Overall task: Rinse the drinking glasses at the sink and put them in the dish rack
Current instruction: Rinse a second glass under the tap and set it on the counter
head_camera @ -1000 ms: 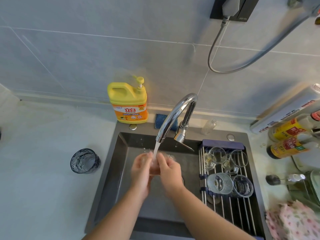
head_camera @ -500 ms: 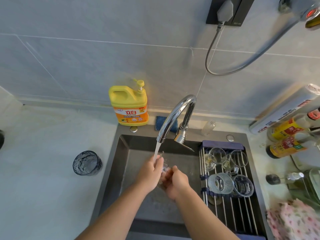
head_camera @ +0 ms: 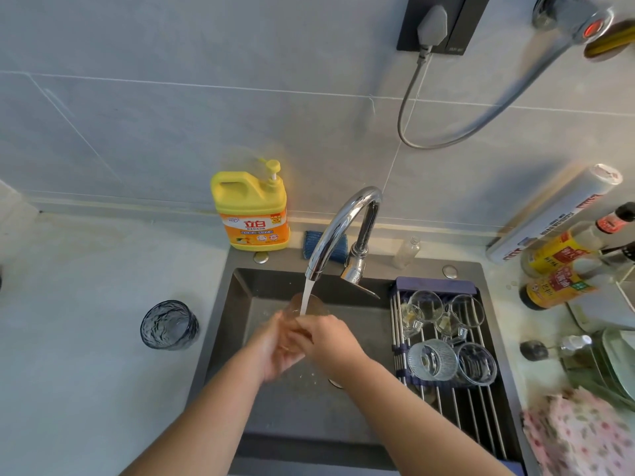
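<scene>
Directly below the faucet (head_camera: 343, 228) spout, a clear glass (head_camera: 318, 305) is held over the sink (head_camera: 233, 321), gripped from both sides by the left hand (head_camera: 275, 348) and right hand (head_camera: 330, 338), which are closed together around its lower part. Its long axis is tilted, with the mouth pointed up toward the spout, and the stream (head_camera: 307, 293) is received in it. Right of the faucet, other glasses are seen in the rack (head_camera: 481, 417); well left, a blue glass (head_camera: 169, 325) stands upright.

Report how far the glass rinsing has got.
Done: several glasses sit in the dish rack. In hand: left hand and right hand hold a clear glass under the running faucet. Left: racking that glass, then the dark blue glass waiting on the counter.
</scene>
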